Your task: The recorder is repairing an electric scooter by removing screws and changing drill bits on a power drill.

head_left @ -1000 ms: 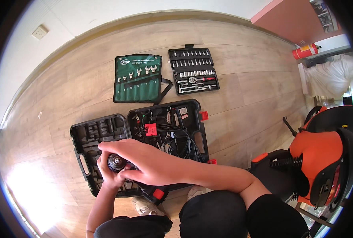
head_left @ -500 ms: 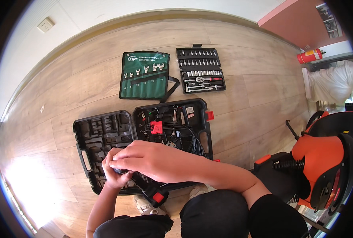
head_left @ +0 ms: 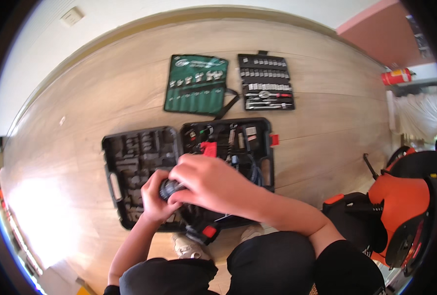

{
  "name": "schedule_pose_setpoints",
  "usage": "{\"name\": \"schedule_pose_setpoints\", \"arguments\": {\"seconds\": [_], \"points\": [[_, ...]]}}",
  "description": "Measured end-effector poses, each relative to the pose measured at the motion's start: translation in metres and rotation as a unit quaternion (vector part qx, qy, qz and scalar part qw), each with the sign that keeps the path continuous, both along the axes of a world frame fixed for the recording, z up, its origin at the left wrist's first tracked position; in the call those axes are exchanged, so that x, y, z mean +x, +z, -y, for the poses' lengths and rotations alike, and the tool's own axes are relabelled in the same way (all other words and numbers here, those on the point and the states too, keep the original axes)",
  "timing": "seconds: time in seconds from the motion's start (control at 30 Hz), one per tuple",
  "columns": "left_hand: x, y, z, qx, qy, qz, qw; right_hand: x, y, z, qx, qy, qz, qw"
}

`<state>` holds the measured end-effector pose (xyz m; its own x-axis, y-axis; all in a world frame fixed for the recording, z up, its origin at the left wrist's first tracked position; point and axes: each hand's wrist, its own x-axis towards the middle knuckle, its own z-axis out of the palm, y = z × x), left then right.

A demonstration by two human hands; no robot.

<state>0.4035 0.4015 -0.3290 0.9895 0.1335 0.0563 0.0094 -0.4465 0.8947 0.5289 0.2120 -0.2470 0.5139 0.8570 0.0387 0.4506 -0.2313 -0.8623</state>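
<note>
A black cordless drill (head_left: 169,190) is held between both hands, its chuck end showing and its battery base with a red patch hanging toward my knees. My left hand (head_left: 154,199) wraps round the drill from the left. From the right, my right hand (head_left: 208,178) closes over the chuck, thumb below and fingers above; its fingertips are partly hidden. Beneath them lies an opened black tool case (head_left: 109,152), its left half with moulded recesses. The right half holds loose tools, cables and a red piece (head_left: 209,149), partly covered by my right forearm.
Beyond the case, a green wrench pouch (head_left: 195,104) and an opened socket set (head_left: 266,81) lie on the wooden floor. An orange and black wheeled machine (head_left: 400,196) stands at the right. A red fire extinguisher (head_left: 396,76) is near the far right wall.
The view has shifted, so the floor items appear farther right. My right hand has drawn back a little from the chuck end, which now shows between my hands.
</note>
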Motion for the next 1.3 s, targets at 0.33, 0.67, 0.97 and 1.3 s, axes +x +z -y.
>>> {"name": "schedule_pose_setpoints", "arguments": {"seconds": [0.33,0.67,0.97,1.3], "points": [[0.011,0.001,0.009,0.038,-0.022,-0.009,0.999,0.016,-0.004,0.012,0.005,-0.003,-0.092,0.996],[-0.020,-0.019,-0.043,-0.197,0.075,-0.190,0.959,0.035,-0.100,0.046,-0.228,0.072,-0.077,0.968],[-0.072,-0.045,-0.069,-0.448,0.091,-0.164,0.874,-0.047,-0.199,0.050,-0.151,0.186,0.175,0.955],[-0.081,-0.044,-0.067,-0.481,0.090,-0.130,0.862,-0.047,-0.214,0.065,-0.010,0.295,0.306,0.905]]}}
